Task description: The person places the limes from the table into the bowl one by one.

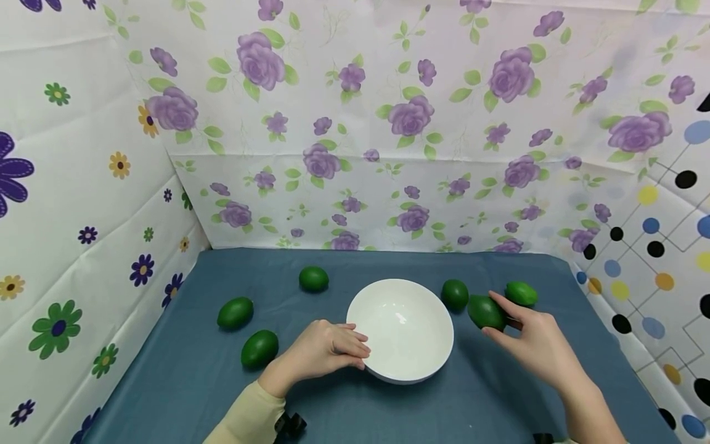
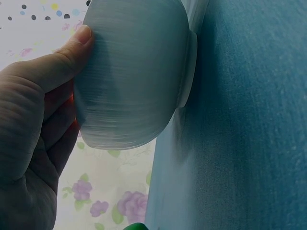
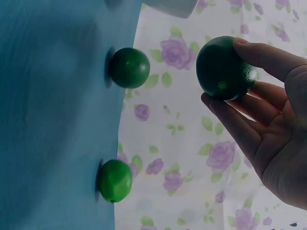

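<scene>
A white bowl [image 1: 400, 333] stands on the table, and my left hand [image 1: 327, 348] grips its left rim. In the left wrist view the thumb of that hand [image 2: 29, 110] lies against the outside of the bowl [image 2: 134, 72]. To the right of the bowl, my right hand [image 1: 535, 339] pinches a dark green lime [image 1: 485, 312] between thumb and fingers. The right wrist view shows this lime [image 3: 223, 68] held up off the table in the fingers of the right hand [image 3: 276, 115]. Another lime [image 1: 455, 295] lies between the bowl and the held one.
A brighter green lime [image 1: 521, 293] lies at the back right, beyond my right hand. Left of the bowl are a lime [image 1: 314, 279] at the back, a second lime [image 1: 235, 313] and a third lime [image 1: 259, 349]. Patterned cloth walls [image 1: 366, 154] enclose the blue table [image 1: 183, 394].
</scene>
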A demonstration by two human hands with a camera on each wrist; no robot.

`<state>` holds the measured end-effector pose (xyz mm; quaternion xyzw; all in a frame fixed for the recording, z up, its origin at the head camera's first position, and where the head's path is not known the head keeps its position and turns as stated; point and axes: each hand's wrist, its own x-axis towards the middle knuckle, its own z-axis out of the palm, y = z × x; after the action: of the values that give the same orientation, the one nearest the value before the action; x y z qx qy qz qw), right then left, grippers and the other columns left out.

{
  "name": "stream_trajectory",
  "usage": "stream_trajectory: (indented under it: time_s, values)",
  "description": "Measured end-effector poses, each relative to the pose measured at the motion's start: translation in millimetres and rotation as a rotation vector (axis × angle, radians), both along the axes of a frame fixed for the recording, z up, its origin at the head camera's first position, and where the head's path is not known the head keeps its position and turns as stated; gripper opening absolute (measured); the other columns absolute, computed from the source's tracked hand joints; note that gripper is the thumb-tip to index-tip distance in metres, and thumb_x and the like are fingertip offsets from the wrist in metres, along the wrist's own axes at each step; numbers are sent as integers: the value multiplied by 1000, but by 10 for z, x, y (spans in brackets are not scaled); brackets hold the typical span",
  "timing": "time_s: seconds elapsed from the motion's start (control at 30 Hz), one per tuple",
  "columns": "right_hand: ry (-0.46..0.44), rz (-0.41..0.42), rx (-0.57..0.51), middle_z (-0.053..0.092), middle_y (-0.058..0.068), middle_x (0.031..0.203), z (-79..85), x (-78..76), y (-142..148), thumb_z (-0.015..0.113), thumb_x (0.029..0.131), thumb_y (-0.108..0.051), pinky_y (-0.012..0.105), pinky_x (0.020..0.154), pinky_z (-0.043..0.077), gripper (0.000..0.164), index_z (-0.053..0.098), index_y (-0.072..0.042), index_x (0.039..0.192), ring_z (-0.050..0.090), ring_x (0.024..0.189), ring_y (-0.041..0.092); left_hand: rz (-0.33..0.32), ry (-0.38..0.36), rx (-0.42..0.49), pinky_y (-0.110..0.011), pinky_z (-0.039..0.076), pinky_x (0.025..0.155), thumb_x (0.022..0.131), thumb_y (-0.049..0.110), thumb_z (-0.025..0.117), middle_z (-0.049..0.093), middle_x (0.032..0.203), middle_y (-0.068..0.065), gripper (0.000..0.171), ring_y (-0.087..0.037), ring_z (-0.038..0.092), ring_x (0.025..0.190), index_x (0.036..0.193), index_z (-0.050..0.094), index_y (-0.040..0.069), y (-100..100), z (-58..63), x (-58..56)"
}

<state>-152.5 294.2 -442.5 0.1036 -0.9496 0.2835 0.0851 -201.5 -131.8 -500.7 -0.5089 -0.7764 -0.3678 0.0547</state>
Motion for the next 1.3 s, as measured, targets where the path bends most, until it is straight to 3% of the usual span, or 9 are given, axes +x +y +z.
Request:
stream_trajectory:
  time_s: [0.33, 0.67, 0.93, 1.3]
  values:
    - [57, 16, -41, 72, 23, 130, 60, 16, -142, 88, 93, -30, 48, 85, 66, 72, 58, -13, 157, 77, 108, 37, -8, 8, 1, -35, 53, 111, 87, 18, 91, 81, 106, 8, 22, -3, 73, 113, 108, 88, 14, 0, 19, -12]
    - [122, 108, -108, 73, 17, 133, 63, -20, -369, 90, 91, -22, 42, 87, 66, 72, 60, -12, 155, 76, 110, 33, -10, 12, 15, -35, 53, 111, 87, 19, 91, 81, 105, 8, 22, -5, 73, 113, 108, 88, 14, 3, -16, -7]
    - [160, 190, -128, 71, 14, 137, 58, -48, -554, 93, 87, -13, 38, 86, 66, 74, 61, -12, 154, 76, 111, 29, -3, -26, 24, -34, 51, 112, 86, 19, 92, 81, 105, 8, 21, -3, 72, 114, 107, 88, 16, -3, -12, 2]
    - [125, 271, -89, 74, 11, 132, 19, -96, -746, 93, 87, -15, 41, 86, 66, 71, 63, -10, 151, 76, 110, 26, -1, 7, -2, -35, 53, 111, 88, 21, 91, 81, 106, 9, 21, -4, 73, 114, 108, 88, 16, -12, -9, -9]
